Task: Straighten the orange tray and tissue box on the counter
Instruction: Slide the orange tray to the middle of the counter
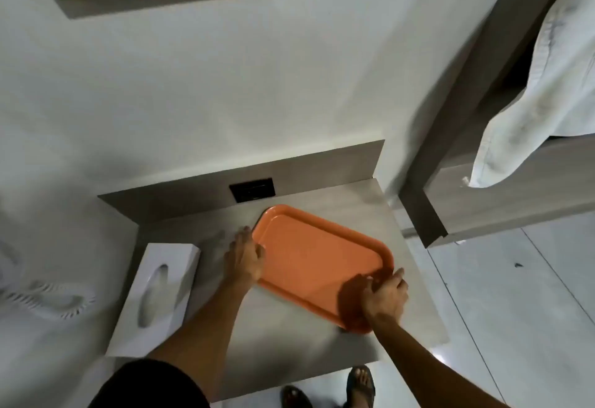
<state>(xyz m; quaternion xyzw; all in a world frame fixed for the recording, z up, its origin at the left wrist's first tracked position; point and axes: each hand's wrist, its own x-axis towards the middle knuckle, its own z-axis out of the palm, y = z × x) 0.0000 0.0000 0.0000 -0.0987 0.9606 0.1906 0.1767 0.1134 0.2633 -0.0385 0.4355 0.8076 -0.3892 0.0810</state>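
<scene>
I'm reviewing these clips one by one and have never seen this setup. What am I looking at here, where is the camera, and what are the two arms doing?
There is no machine here: a person works with bare hands, and the single picture comes from a wide-angle camera worn on their head, looking down. That is why the walls bend. Below is a grey counter. On it lies an orange tray, set at an angle to the counter's edges, and a white tissue box to its left. The left hand grips the tray's left rim; the right hand grips its near right corner. The tissue box is untouched. A black wall socket sits behind the tray.
</scene>
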